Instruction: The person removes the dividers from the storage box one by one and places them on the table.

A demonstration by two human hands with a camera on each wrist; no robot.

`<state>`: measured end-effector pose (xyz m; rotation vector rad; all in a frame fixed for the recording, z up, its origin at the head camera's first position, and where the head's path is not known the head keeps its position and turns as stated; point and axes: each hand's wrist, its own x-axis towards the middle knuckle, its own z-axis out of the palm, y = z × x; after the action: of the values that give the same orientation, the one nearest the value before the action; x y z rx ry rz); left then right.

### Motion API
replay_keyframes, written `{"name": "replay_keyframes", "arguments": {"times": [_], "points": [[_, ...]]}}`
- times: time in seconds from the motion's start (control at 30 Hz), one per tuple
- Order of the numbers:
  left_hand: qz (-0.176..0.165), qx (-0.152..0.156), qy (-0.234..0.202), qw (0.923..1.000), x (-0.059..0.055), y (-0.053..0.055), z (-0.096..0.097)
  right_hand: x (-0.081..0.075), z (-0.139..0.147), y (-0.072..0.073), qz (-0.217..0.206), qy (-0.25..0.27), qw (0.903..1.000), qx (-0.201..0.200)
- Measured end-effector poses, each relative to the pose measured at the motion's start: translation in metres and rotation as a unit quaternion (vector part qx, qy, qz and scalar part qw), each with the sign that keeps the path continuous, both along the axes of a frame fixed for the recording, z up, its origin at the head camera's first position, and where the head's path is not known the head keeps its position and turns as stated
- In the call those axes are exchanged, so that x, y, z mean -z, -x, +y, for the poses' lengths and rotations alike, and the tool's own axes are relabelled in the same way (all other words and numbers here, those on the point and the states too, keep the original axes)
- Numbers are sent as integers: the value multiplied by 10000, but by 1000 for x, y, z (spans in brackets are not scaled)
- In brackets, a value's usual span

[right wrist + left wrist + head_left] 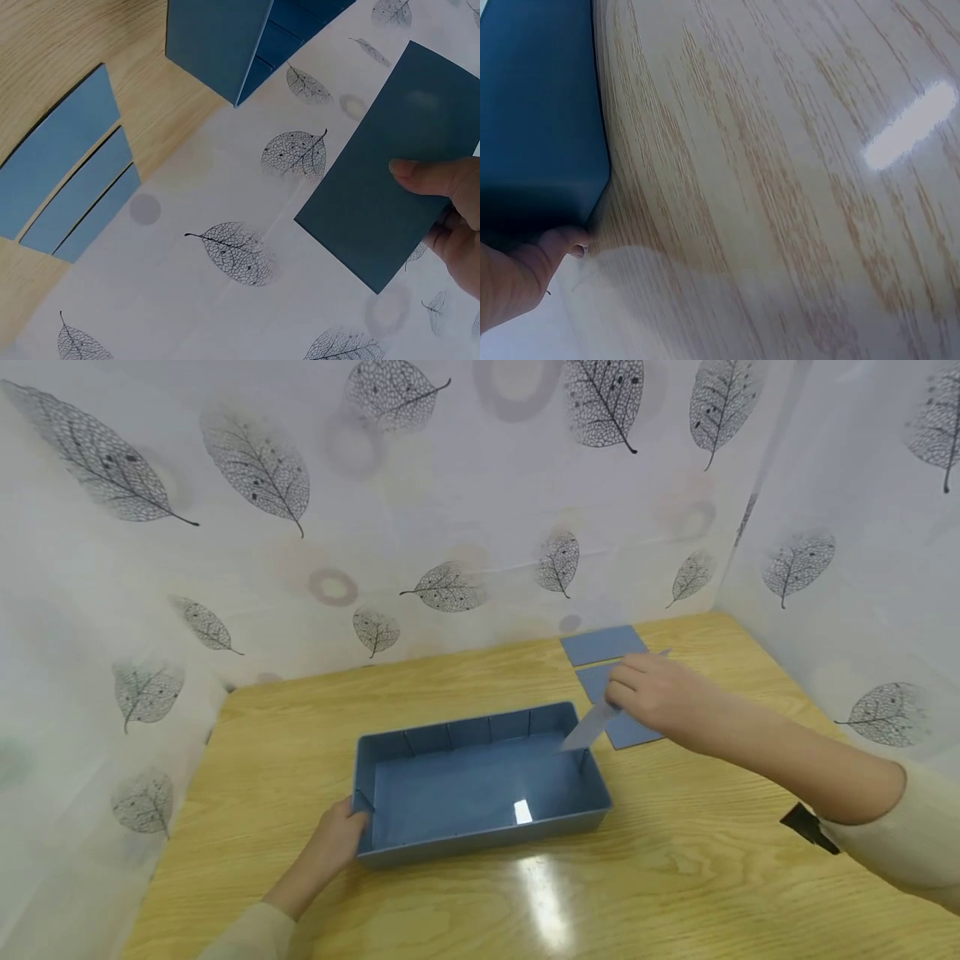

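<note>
A long, shallow blue box (480,841) with an open top and upright ribs along its inner walls sits on the wooden table. At its left end, my left hand (330,839) grips the wall; the left wrist view shows the thumb (559,244) against a lower corner of the box. Held by my right hand (656,697) is a thin rectangular blue panel (386,184), pinched with the thumb flat on its face. In the head view this panel is tilted, its lower end overlapping the right end of the box.
Beyond the box's right end, three flat blue panels (56,157) lie in a row on the table (285,752), narrow gaps between them. A leaf-patterned white sheet (450,485) hangs behind and beside the table. Something black (810,828) shows by the right sleeve.
</note>
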<state>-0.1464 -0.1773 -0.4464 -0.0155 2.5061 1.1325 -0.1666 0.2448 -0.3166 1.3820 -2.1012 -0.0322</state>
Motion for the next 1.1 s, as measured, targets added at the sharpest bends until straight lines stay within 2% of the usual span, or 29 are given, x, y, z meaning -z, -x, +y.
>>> {"name": "replay_keyframes", "arguments": {"times": [0.3, 0.57, 0.63, 0.8, 1.1], "points": [[304, -42, -1, 9995, -1, 0, -3, 11, 37, -14, -187, 264, 9973, 652], [243, -72, 207, 9995, -2, 2, -4, 30, 62, -21, -375, 306, 9934, 1038], [265, -68, 213, 9994, -3, 2, -3, 35, 66, -22, -454, 259, 9906, 1261], [247, -26, 154, 9996, -1, 3, -1, 51, 79, -25, -652, 65, 9805, 1855], [110, -27, 62, 9999, 2, 0, 2, 87, 95, -21, -960, -9, 9703, 2221]]}}
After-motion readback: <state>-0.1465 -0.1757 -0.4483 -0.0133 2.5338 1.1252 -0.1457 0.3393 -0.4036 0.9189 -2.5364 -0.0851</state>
